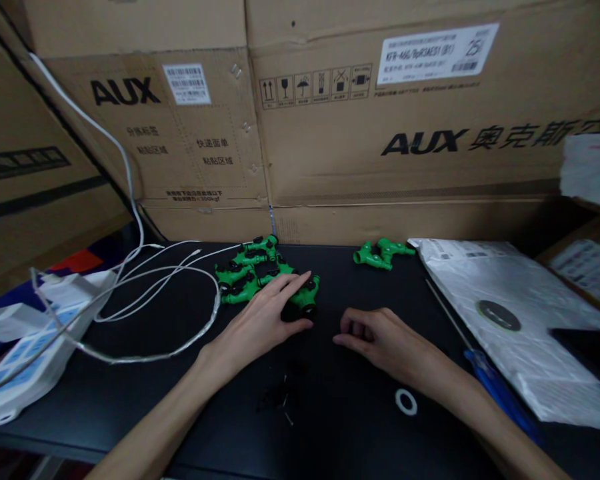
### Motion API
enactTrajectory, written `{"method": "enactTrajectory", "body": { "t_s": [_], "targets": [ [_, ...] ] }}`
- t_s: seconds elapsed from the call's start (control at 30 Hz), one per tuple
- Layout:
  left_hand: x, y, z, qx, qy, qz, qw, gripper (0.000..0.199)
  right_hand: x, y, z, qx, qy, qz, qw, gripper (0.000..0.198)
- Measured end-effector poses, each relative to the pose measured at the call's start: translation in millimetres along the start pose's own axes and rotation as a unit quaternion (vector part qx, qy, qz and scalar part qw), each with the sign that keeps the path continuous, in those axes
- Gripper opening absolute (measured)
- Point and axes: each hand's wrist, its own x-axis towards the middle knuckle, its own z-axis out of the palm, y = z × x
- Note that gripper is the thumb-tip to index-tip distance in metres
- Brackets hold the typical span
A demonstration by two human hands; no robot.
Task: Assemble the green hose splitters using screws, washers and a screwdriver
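Observation:
My left hand (267,310) is at the right side of a cluster of several green plastic Y-shaped hose connectors (240,290) with black parts. Its fingers are stretched out and the thumb is apart, around the near side of one green connector (307,297); whether it touches that piece I cannot tell. To the right, my right hand (375,333) rests just over the black tabletop with its fingers curled in and nothing visible in them. Two more green connectors (383,253) lie farther back, beside each other. A white ring washer (406,402) lies below my right wrist.
Small dark parts (283,400) lie near the front. A blue-handled screwdriver (500,393) rests along a silvery package (520,333) on the right. White cables (165,357) and a power strip (45,347) occupy the left. Large cardboard boxes (320,167) wall off the back.

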Motion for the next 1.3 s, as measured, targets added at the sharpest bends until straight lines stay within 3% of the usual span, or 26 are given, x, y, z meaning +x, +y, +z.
{"method": "enactTrajectory", "body": {
  "t_s": [0.13, 0.27, 0.47, 0.67, 0.8, 0.93, 1.13, 1.3],
  "targets": [
    [-5.8, 2.4, -2.6, 0.021, 0.036, 0.011, 0.999, 0.070, 1.3, 2.1, 1.0, 0.006, -0.008, 0.001, 1.000, 0.021],
    [3.6, 7.3, 1.5, 0.045, 0.071, 0.064, 0.994, 0.059, 1.9, 2.0, 2.4, 0.001, -0.012, 0.011, 1.000, 0.021],
    [25.1, 7.1, 15.7, 0.087, 0.034, 0.146, 0.985, 0.036, 2.8, 1.8, 3.9, -0.005, -0.004, 0.018, 1.000, 0.017],
    [29.6, -5.2, 19.5, 0.084, 0.040, 0.133, 0.987, 0.025, 0.7, 2.4, 5.3, 0.016, 0.010, 0.005, 1.000, 0.018],
    [28.8, -8.4, 20.0, 0.049, 0.083, 0.150, 0.984, 0.024, 3.8, 6.0, -5.1, 0.027, 0.052, -0.001, 0.998, 0.021],
    [25.8, 2.2, 18.7, -0.007, 0.114, 0.178, 0.977, 0.024, 11.4, 14.8, -28.8, 0.016, 0.145, 0.005, 0.989, 0.029],
    [24.0, 22.0, 22.6, -0.077, 0.025, 0.158, 0.984, 0.027, 5.8, 15.1, -59.6, -0.038, 0.181, 0.024, 0.982, 0.031],
    [28.9, 25.0, 29.4, -0.071, -0.068, 0.126, 0.987, 0.028, -45.8, 43.3, -81.5, -0.143, 0.233, 0.100, 0.957, 0.036]
  ]
}}
